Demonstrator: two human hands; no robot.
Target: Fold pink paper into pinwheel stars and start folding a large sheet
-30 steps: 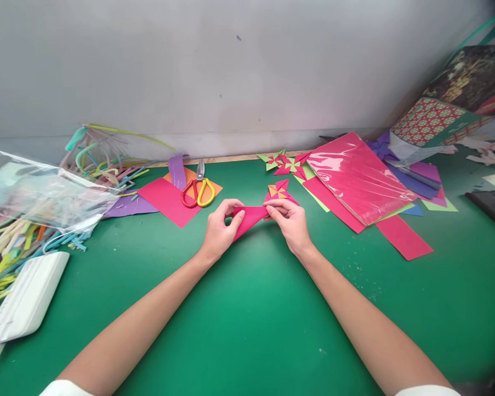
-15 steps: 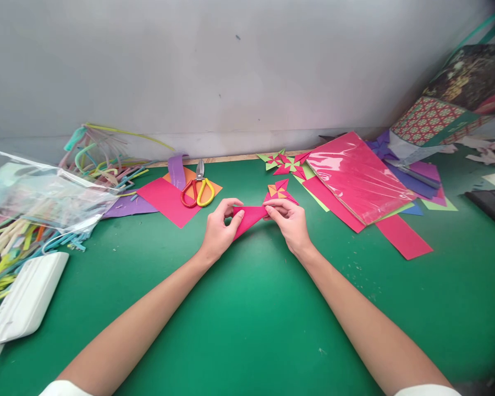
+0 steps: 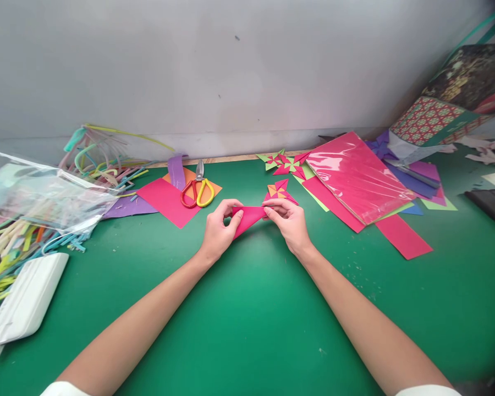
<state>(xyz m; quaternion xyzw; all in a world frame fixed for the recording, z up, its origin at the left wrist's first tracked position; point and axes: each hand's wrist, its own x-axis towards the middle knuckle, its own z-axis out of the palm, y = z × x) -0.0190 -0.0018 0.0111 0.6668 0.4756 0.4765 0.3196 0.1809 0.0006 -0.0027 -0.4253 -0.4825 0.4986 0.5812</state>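
Observation:
A folded pink-red piece of paper [image 3: 247, 219], three-cornered in outline, is held just above the green table between my two hands. My left hand [image 3: 220, 226] pinches its left side, thumb in front and fingers behind. At the right end, my right hand [image 3: 287, 223] pinches the upper corner between thumb and forefinger. Part of the paper is hidden behind my fingers. Just beyond my right hand lies a folded star [image 3: 277, 191] in red and orange paper. Scissors [image 3: 198, 190] with one red and one yellow handle rest on paper sheets beyond my left hand.
Left of the scissors lies a pink-red sheet [image 3: 167, 202]. Pipe cleaners [image 3: 8, 258], a clear plastic bag [image 3: 45, 190] and a white power bank [image 3: 27, 297] fill the left. On the right are a wrapped paper pack [image 3: 358, 176], red-green stars [image 3: 286, 163] and a patterned bag [image 3: 433, 118].
Almost nothing differs. Both hands keep their pinch on the pink-red paper in the same place, and the things around them have not moved.

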